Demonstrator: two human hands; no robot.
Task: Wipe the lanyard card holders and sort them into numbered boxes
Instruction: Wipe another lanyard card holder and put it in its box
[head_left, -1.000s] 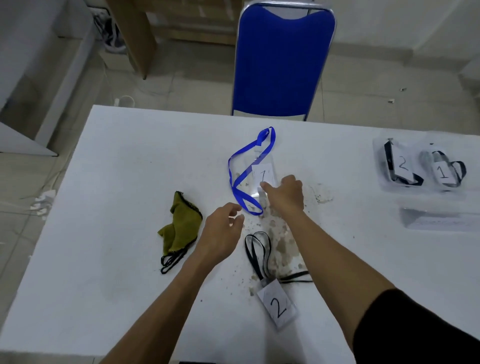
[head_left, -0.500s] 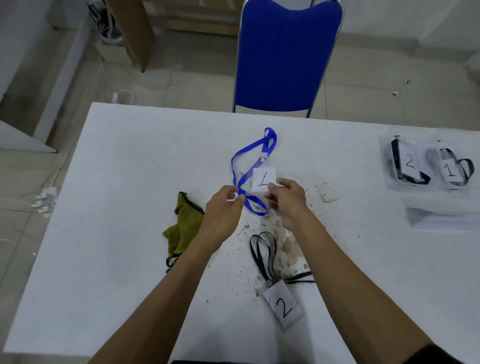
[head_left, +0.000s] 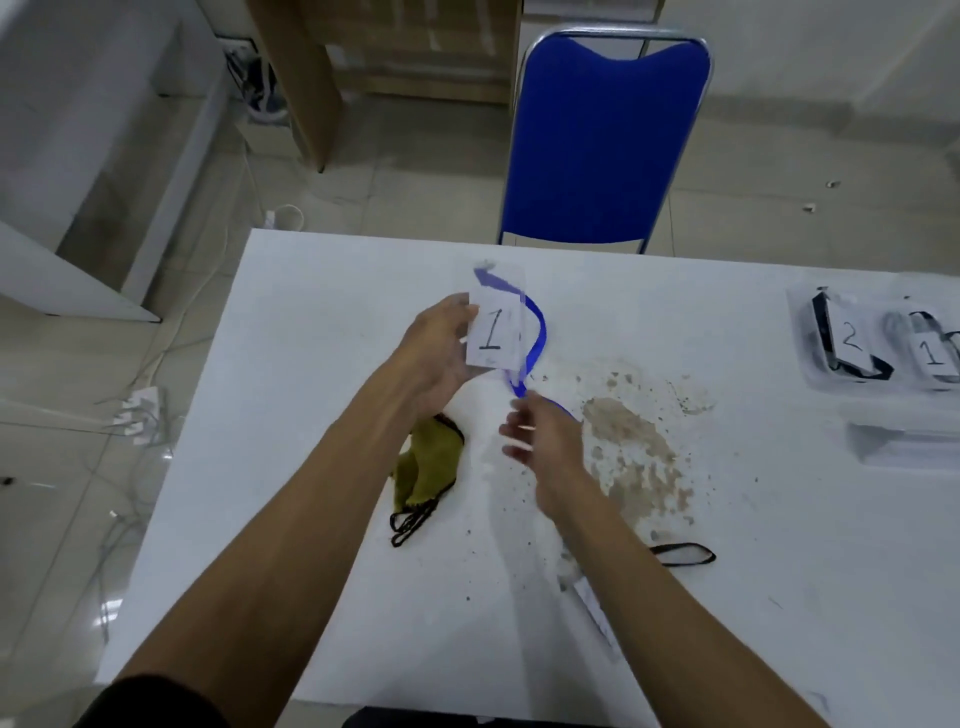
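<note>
We see a white surface (head_left: 291, 364) with a blue chair (head_left: 605, 140) behind its far edge. A brown dirt patch (head_left: 636, 452) is smeared across the middle of the surface. At the far right sit two clear boxes, one holding a card marked 2 (head_left: 849, 338), the other a card marked 1 (head_left: 932, 353). Our left hand (head_left: 441, 345) grips the card holder marked 1 (head_left: 493, 332), lifted above the surface, its blue lanyard (head_left: 537, 338) trailing down. Our right hand (head_left: 540, 428) is blurred, fingers loosely spread, holding nothing. An olive cloth (head_left: 428, 467) lies just under our left wrist. A black lanyard (head_left: 683, 553) shows beside our right forearm.
</note>
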